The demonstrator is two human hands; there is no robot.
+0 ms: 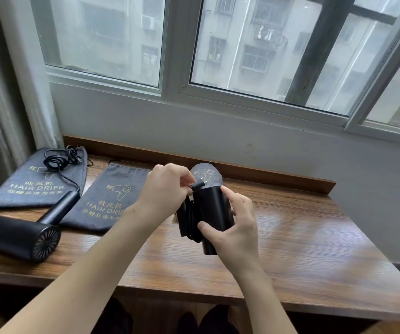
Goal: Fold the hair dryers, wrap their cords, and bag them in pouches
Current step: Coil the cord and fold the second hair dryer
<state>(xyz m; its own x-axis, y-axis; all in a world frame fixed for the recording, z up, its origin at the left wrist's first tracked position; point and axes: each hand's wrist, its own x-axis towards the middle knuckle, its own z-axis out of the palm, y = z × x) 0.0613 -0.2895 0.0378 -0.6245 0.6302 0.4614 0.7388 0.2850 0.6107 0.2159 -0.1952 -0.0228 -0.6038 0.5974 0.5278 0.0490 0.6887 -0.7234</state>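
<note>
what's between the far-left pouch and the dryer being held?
Head view: a second grey pouch lies flat on the table, between the far-left pouch and the held dryer; the left hand also crosses there.

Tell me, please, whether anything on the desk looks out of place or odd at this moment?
Nothing is damaged or spilled. The one untidy thing is the second hair dryer at the left: still unfolded, its handle lies on two flat pouches and its loose cord sprawls over the far one.

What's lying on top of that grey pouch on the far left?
On the far-left pouch lies the loose coiled cord of the unfolded hair dryer, whose handle end also rests on its edge. Anything inside the pouch is hidden.
</note>
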